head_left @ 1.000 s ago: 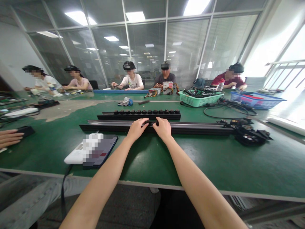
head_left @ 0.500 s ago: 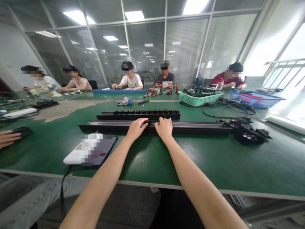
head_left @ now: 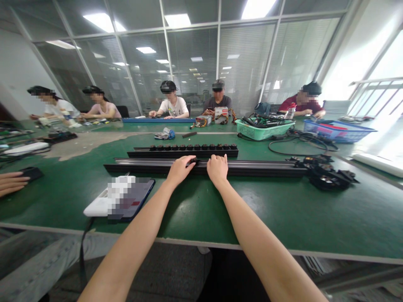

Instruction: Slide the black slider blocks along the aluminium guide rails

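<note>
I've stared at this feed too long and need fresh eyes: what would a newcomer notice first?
Probably the left hand and right hand, close together at the middle of the long black rail. Just beyond it, small black parts stand in a row along a shorter rail; farther back, right of centre, sits a green basket.

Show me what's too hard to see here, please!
- Head view: anything under the right hand; its fingers hide it.
- Head view: the black piece by the left hand; too small.
- Head view: the arm behind the co-worker's hand; left edge cuts it off.
- Head view: the dark device's details; blurry squares.
</note>
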`<state>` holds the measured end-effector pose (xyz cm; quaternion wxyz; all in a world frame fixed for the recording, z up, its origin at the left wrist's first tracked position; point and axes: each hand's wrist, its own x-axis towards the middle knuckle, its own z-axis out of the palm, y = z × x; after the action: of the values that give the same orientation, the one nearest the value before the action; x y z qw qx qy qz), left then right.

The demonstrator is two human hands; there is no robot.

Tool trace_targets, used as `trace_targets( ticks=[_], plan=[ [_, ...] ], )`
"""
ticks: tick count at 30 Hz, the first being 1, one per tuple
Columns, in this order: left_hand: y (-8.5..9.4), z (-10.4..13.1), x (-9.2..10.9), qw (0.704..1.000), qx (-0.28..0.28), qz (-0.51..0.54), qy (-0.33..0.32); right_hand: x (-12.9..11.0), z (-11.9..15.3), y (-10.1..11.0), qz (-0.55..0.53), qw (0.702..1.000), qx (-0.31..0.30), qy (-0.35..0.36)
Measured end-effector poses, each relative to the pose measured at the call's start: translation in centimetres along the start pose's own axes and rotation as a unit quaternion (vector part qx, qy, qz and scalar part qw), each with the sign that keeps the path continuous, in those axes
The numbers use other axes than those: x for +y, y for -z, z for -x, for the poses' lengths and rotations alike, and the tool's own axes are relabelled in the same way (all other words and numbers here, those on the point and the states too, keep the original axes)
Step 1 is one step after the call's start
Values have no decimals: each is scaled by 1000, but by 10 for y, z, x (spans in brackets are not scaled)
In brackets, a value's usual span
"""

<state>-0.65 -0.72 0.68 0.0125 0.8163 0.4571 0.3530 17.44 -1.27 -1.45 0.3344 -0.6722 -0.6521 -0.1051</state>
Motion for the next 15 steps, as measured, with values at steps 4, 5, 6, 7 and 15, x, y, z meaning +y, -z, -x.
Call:
trace_targets(
  ticks=[4, 5, 6, 7, 15],
  plan=[
    [1, 0, 0, 1000, -4, 0, 1, 0, 1, -2, 5, 1000, 18, -7],
    [1, 0, 0, 1000, -4, 1, 1, 0, 1, -2, 6, 1000, 18, -9],
    [1, 0, 0, 1000, -5, 1, 1, 0, 1, -1, 7, 1000, 18, -10],
    [0, 0, 0, 1000, -4, 1, 1, 0, 1, -1, 7, 1000, 19, -10],
    [-1, 0, -2, 1000, -1, -4, 0, 1, 1, -1, -5, 1000, 14, -16]
  ],
)
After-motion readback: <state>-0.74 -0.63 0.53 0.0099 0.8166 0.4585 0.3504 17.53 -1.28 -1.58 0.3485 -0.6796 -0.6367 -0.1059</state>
